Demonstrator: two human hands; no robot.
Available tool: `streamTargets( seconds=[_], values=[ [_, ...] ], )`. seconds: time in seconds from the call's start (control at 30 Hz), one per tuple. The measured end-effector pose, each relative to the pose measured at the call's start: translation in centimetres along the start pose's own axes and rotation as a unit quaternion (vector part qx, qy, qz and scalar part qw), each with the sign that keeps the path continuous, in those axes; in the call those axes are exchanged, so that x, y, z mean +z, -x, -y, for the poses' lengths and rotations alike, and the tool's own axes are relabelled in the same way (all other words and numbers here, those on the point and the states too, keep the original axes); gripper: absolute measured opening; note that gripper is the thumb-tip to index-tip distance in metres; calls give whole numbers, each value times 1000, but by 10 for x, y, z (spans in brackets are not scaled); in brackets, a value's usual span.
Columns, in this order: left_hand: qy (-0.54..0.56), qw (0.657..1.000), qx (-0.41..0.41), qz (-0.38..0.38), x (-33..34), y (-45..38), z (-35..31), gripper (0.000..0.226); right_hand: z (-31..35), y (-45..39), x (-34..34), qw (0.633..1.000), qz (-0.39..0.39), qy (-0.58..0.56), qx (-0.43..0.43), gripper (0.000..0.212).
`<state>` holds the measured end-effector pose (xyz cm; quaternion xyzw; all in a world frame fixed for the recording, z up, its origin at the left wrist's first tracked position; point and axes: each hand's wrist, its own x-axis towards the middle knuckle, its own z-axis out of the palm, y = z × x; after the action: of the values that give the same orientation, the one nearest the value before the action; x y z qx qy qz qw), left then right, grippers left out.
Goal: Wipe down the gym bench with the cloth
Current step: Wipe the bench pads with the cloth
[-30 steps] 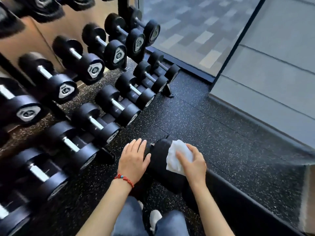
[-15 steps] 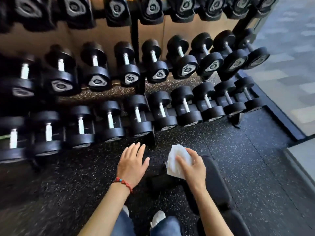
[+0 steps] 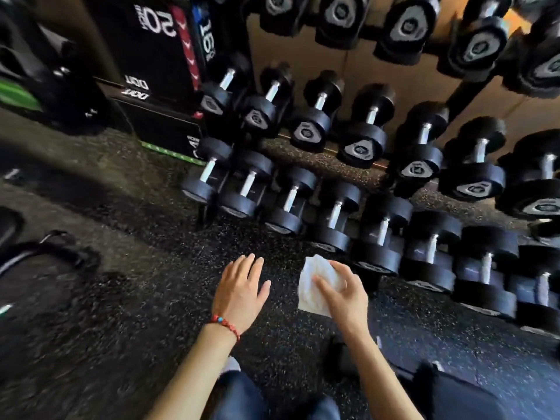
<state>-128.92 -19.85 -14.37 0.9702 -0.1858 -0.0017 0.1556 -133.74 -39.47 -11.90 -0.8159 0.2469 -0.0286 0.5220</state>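
Note:
My right hand (image 3: pixel 344 294) holds a crumpled white cloth (image 3: pixel 313 287) in the air over the speckled black floor. My left hand (image 3: pixel 242 287), with a red bracelet at the wrist, hovers open beside it, fingers spread and holding nothing. The black padded gym bench (image 3: pixel 454 395) shows only at the bottom right, below and behind my right forearm. Neither hand touches the bench. My jeans-clad legs appear at the bottom edge.
A dumbbell rack (image 3: pixel 363 165) with several black dumbbells fills the upper right and middle. Stacked black plyo boxes (image 3: pixel 157 71) stand at the upper left. Dark equipment (image 3: pixel 45 253) lies on the floor at the left.
The view has swung left, away from the bench pad. Both hands have lifted off the bench, the right still holding the cloth; plyo boxes have come into view.

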Motion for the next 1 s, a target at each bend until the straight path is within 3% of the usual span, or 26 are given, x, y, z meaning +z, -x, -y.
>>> streamTargets(
  seconds=[0.27, 0.53, 1.0],
  values=[
    [-26, 988, -152, -27, -50, 19, 152, 53, 77, -13, 148, 989, 134, 27, -53, 29],
    [-10, 957, -284, -51, -66, 27, 225, 53, 124, -47, 237, 968, 221, 66, -100, 29],
    [-14, 922, -378, -80, -99, -111, 330, 52, 242, -210, 370, 935, 304, 85, -162, 34]
  ],
)
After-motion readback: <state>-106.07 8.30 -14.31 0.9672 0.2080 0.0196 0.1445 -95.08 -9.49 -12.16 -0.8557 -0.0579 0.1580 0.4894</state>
